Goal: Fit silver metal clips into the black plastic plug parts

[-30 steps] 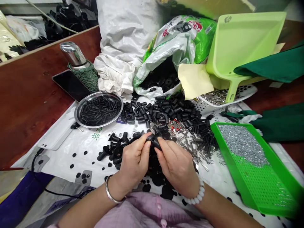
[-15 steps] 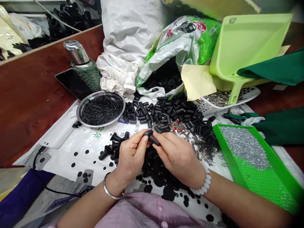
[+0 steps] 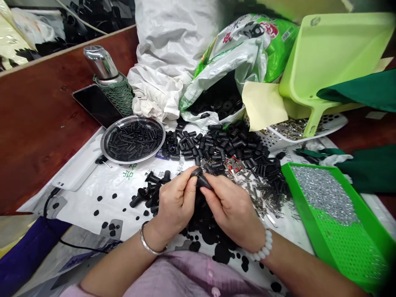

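Between my hands is a small black plastic part [image 3: 202, 180], partly covered by fingers. My left hand [image 3: 177, 199] pinches its left end with thumb and forefinger. On its other end, the fingers of my right hand [image 3: 230, 206] are closed. Beyond them spreads a pile of short black tubes [image 3: 221, 142], with flat metal pieces [image 3: 247, 179] and black ribbed pieces [image 3: 274, 181] at its right. Several black flanged parts [image 3: 151, 187] lie left of my left hand. More dark parts below my hands are hard to make out.
A steel dish [image 3: 107, 154] of black ribbed pieces stands left, near a phone [image 3: 95, 105] and a flask [image 3: 100, 62]. At right is a green tray [image 3: 328, 243] of small silvery pieces. An opened bag [image 3: 253, 57], a green dustpan [image 3: 337, 57] and a white perforated basket [image 3: 329, 126] stand behind.
The view has shifted slightly, moving the surroundings a little. Both hands keep hold of the black part; my right thumb now shows lower, apart from the forefinger.
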A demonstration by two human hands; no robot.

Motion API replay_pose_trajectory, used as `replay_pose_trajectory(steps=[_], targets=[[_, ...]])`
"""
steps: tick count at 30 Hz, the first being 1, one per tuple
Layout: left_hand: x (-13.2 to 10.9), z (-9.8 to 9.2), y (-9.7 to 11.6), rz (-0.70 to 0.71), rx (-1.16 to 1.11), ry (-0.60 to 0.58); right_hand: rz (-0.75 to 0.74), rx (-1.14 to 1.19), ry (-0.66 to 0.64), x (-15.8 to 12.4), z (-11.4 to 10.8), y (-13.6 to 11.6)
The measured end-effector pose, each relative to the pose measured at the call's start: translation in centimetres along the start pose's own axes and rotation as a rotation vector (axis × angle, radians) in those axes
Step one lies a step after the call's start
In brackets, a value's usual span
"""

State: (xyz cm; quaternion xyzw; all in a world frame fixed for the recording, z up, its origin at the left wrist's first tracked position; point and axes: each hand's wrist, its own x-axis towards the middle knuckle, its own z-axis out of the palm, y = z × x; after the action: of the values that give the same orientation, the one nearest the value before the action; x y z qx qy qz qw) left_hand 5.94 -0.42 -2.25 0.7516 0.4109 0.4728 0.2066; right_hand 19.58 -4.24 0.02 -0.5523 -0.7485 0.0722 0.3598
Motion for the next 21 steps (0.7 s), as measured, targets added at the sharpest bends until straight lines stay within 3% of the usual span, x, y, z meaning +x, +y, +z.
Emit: replay_pose_trajectory(steps=[2, 5, 9, 11, 17, 21], targets=[[0.0, -0.1, -0.1, -0.035, -0.017, 0.027, -0.05, -0.053, 0.016, 0.3, 0.2, -0.1], [0.0, -0.5, -0.2, -0.053, -0.067, 0.017, -0.015, 0.093, 0.054, 0.7, 0.1, 0.0], [0.3, -1.7, 0.0, -0.018, -0.195, -0.124, 0.285, 0.518, 0.032, 0.2, 0.0, 0.4], [0.5, -2.4, 0.2, -0.064, -0.301, -0.182, 0.382, 0.656, 0.019, -0.4, 0.1, 0.6], [1.3, -3.6, 1.0, -0.176, -0.536, -0.377, 0.366, 0.744, 0.094, -2.2, 0.1, 0.3], [1.6, -3.6, 1.6, -0.115, -0.533, -0.366, 0.374, 0.799, 0.093, -3.1, 0.1, 0.2]])
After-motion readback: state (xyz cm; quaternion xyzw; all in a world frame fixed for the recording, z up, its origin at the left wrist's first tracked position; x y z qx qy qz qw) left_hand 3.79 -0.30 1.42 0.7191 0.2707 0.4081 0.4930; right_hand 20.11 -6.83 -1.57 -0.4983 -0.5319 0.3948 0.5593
